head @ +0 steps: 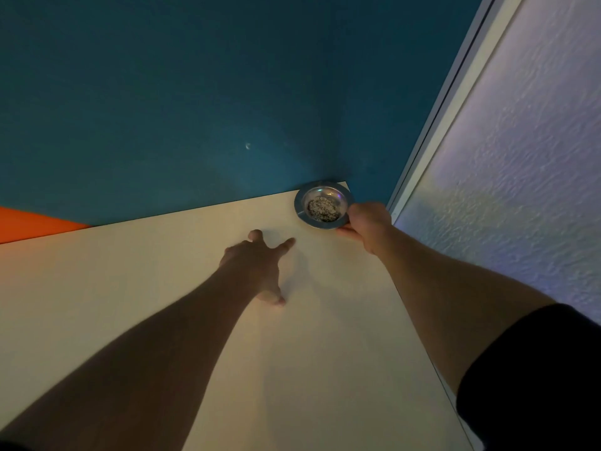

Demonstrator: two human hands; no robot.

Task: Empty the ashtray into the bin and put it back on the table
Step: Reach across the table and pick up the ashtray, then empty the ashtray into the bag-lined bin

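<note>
A round metal ashtray [322,203] with grey speckled ash in its bowl sits at the far right corner of the pale table [195,288]. My right hand [366,224] grips the ashtray's near right rim, fingers under the edge and thumb on top. My left hand [258,266] rests flat on the table with fingers spread, a little left of and nearer than the ashtray. No bin is in view.
A teal wall [227,92] stands right behind the table's far edge. An orange patch [29,222] shows at the far left. A white frame [439,125] and a textured white wall [520,174] run along the table's right side.
</note>
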